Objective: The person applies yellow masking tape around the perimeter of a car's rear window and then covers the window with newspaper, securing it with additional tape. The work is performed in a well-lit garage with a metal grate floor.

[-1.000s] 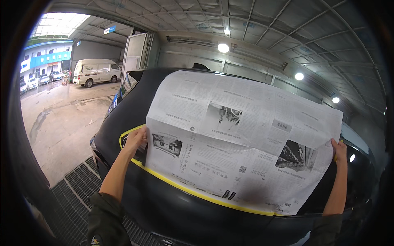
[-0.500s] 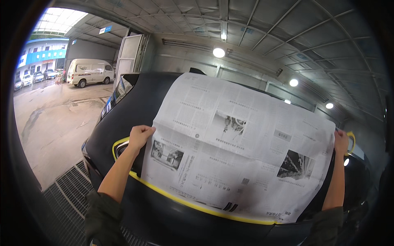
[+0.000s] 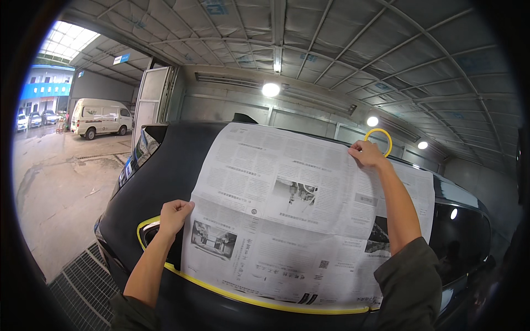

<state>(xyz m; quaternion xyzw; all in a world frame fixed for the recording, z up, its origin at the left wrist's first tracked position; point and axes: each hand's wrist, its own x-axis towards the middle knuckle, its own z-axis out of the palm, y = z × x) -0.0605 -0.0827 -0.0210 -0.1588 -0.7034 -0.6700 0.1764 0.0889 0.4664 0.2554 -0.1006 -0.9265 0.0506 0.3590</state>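
A large sheet of newspaper (image 3: 259,176) lies over the side of a matte black car (image 3: 165,165). My left hand (image 3: 175,215) is closed in a pinch on the paper's left edge. At the sheet's upper edge, the fingers of my right hand (image 3: 367,154) are closed, their tips against the paper. A thin ring of yellow tape (image 3: 390,142) sticks up from that hand, its lower part hidden behind it. Yellow masking tape (image 3: 232,298) runs under the sheet's bottom edge and round the corner at left. My right forearm covers part of the paper.
Dark side glass (image 3: 461,231) of the car shows at right. A floor grate (image 3: 83,289) lies at lower left, beside concrete floor (image 3: 66,182). Beyond the open door (image 3: 152,94) stands a cream van (image 3: 102,117). Lamps hang overhead.
My right hand has left the paper's right edge and moved left and up to the top edge, with the yellow tape ring. My left hand keeps its pinch. The view has shifted.
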